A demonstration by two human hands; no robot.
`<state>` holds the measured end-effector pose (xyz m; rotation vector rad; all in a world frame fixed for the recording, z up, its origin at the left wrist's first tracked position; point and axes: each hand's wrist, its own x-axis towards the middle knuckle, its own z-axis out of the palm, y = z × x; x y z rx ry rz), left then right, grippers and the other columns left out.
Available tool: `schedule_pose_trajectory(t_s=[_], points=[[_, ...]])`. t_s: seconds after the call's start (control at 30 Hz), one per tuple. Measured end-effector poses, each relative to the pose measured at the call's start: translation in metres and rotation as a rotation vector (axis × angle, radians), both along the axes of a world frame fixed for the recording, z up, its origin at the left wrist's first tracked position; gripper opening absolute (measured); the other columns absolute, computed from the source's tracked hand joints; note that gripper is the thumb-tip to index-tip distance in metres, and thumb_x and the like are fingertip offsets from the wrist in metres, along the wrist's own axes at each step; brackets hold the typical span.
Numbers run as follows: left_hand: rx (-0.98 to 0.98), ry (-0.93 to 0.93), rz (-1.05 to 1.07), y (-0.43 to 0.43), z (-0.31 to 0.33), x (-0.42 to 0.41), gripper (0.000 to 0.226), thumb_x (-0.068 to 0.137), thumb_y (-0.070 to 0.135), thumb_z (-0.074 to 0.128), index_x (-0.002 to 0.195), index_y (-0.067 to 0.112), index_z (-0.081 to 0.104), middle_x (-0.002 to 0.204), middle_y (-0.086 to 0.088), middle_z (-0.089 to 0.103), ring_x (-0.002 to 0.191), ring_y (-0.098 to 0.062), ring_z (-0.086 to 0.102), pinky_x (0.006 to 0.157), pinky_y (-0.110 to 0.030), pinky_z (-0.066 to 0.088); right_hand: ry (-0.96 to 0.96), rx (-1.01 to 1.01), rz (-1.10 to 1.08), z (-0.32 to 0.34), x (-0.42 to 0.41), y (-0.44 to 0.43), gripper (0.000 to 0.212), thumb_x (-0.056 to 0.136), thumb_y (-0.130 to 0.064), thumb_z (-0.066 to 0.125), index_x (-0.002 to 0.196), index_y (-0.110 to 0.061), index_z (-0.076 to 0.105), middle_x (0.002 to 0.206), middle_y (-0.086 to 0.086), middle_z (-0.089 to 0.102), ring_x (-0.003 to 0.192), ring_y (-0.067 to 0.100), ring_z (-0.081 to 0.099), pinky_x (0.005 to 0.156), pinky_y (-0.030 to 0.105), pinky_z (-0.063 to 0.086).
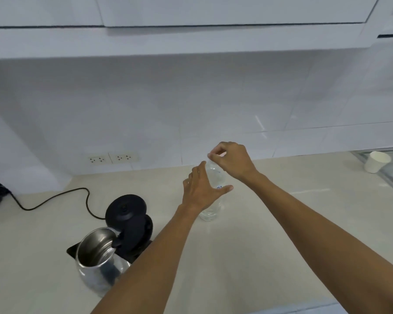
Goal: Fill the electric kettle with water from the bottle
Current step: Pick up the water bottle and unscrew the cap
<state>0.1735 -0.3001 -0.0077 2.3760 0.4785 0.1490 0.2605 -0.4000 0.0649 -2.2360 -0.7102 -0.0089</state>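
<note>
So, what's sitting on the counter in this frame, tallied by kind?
Electric kettle, lid open: 1
Water bottle, held by both hands: 1
Paper cup: 1
Power cord: 1
Total: 4

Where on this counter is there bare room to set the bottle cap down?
Bare counter lies between the bottle and the paper cup, and beside the power cord. It is crowded around the open kettle.

White tiled wall [191, 98] under white cabinets [191, 10] at twelve o'clock; pale countertop [247, 257] below; twin sockets [112, 158] at ten o'clock
</note>
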Motion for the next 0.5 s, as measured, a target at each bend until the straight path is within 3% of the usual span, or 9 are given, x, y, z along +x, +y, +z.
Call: schedule_pose_trajectory(t_s=[0.07, 0.17, 0.23, 0.33, 0.43, 0.5], points=[[-0.091, -0.017, 0.018, -0.005, -0.012, 0.005, 0.130, 0.074, 0.076, 0.081, 0.169, 0.022, 0.010, 0.171, -0.006, 0.031, 0.155, -0.027, 0.036, 0.122, -0.049, 0.031, -0.087, -0.085, 0.003, 0.000, 0.000, 0.003, 0.019, 0.090, -0.031, 0.071, 0.094, -0.013, 0.075, 0.095, -0.002, 0.073, 0.090, 0.015, 0.068, 0.082, 0.033, 0.056], [-0.197, -0.073, 0.085, -0.012, -0.035, 0.010, 0.128, 0.074, 0.065, 0.089, 0.168, 0.026, 0.010, 0.168, -0.001, 0.037, 0.151, -0.027, 0.042, 0.120, -0.048, 0.035, -0.257, -0.352, -0.079, 0.004, -0.003, 0.008, 0.032, 0.096, -0.038, 0.059, 0.103, -0.008, 0.066, 0.089, 0.007, 0.061, 0.080, 0.027, 0.063, 0.067, 0.034, 0.050], [-0.261, -0.098, 0.143, -0.016, -0.053, 0.013, 0.121, 0.073, 0.059, 0.092, 0.165, 0.028, 0.019, 0.161, 0.003, 0.047, 0.145, -0.026, 0.050, 0.117, -0.047, 0.040, -0.333, -0.548, -0.138, 0.008, -0.005, 0.011, 0.033, 0.100, -0.037, 0.048, 0.106, -0.007, 0.060, 0.080, 0.007, 0.051, 0.071, 0.030, 0.057, 0.059, 0.032, 0.042], [-0.408, -0.150, 0.218, -0.018, -0.072, 0.020, 0.102, 0.066, 0.053, 0.098, 0.148, 0.038, 0.039, 0.139, 0.014, 0.063, 0.128, -0.019, 0.062, 0.108, -0.044, 0.054, -0.317, -0.663, -0.144, 0.010, -0.004, 0.014, 0.027, 0.104, -0.030, 0.044, 0.107, -0.007, 0.057, 0.079, 0.006, 0.045, 0.072, 0.030, 0.053, 0.059, 0.032, 0.037], [-0.492, -0.207, 0.254, -0.019, -0.080, 0.026, 0.086, 0.065, 0.037, 0.103, 0.130, 0.042, 0.045, 0.117, 0.020, 0.067, 0.104, -0.004, 0.066, 0.083, -0.011, 0.055, -0.304, -0.693, -0.073, 0.010, -0.001, 0.013, 0.019, 0.106, -0.026, 0.043, 0.105, -0.008, 0.051, 0.077, 0.006, 0.043, 0.072, 0.028, 0.046, 0.062, 0.033, 0.036], [-0.496, -0.242, 0.242, -0.019, -0.081, 0.028, 0.080, 0.068, 0.027, 0.102, 0.125, 0.040, 0.048, 0.111, 0.019, 0.069, 0.097, 0.004, 0.067, 0.072, -0.004, 0.051, -0.316, -0.721, -0.009, 0.011, 0.001, 0.009, 0.015, 0.105, -0.023, 0.043, 0.099, -0.010, 0.043, 0.068, 0.003, 0.035, 0.071, 0.029, 0.046, 0.063, 0.033, 0.034]])
